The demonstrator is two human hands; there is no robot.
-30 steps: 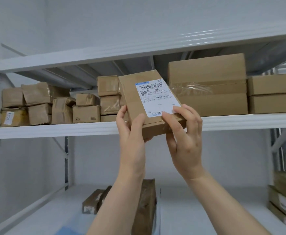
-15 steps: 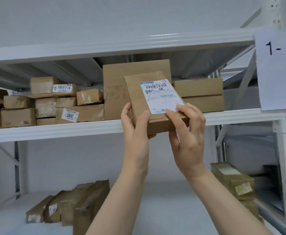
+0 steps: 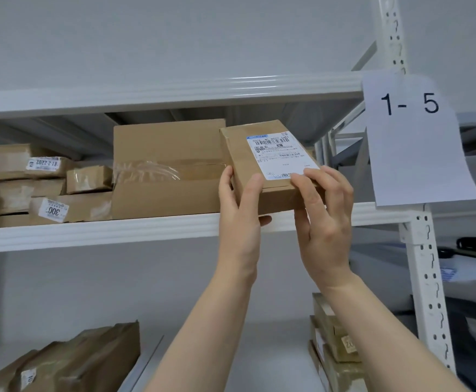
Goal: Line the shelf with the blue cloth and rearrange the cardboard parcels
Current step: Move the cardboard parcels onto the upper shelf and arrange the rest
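Observation:
A flat cardboard parcel (image 3: 259, 162) with a white shipping label is held tilted over the front edge of the middle shelf (image 3: 98, 232), at its right end. My left hand (image 3: 239, 210) grips the parcel's near left corner, thumb on top and fingers underneath. My right hand (image 3: 324, 216) holds its near right edge, fingertips on the label. A large cardboard box (image 3: 166, 168) stands on the shelf just left of the parcel. No blue cloth is in view.
Several smaller taped parcels (image 3: 50, 190) are stacked at the shelf's left. On the lower shelf lie brown parcels at the left (image 3: 75, 363) and a stack at the right (image 3: 333, 343). A white upright post (image 3: 426, 278) carries a paper sign "1- 5" (image 3: 412, 137).
Both hands carried the labelled parcel rightward along the middle shelf, past the large box to the right end by the post. The view swung right with them.

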